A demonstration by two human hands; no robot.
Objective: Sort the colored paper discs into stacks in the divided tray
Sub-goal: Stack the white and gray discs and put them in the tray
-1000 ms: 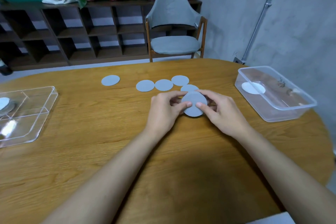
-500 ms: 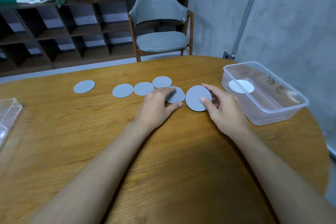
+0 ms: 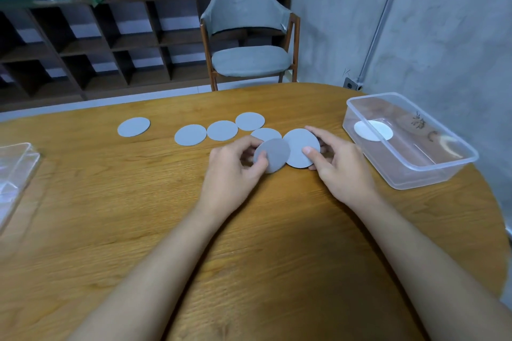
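Several grey paper discs lie on the wooden table (image 3: 249,257). My left hand (image 3: 235,171) pinches one grey disc (image 3: 273,155) and lifts it off the table, tilted. My right hand (image 3: 338,166) holds a second grey disc (image 3: 300,147) just to its right, thumb on the face and fingers behind it. Another disc (image 3: 266,133) lies partly hidden behind them. Three more discs (image 3: 221,130) sit in a row to the left, and a lone disc (image 3: 133,126) lies farther left. Only a corner of the clear divided tray (image 3: 16,163) shows at the left edge.
A clear plastic tub (image 3: 432,171) stands at the right with a white disc (image 3: 374,130) inside. A grey chair (image 3: 249,36) and dark shelves with potted plants stand beyond the table's far edge.
My left hand has picked a grey disc up off the table and brought it next to the disc in my right hand. The view has shifted slightly.
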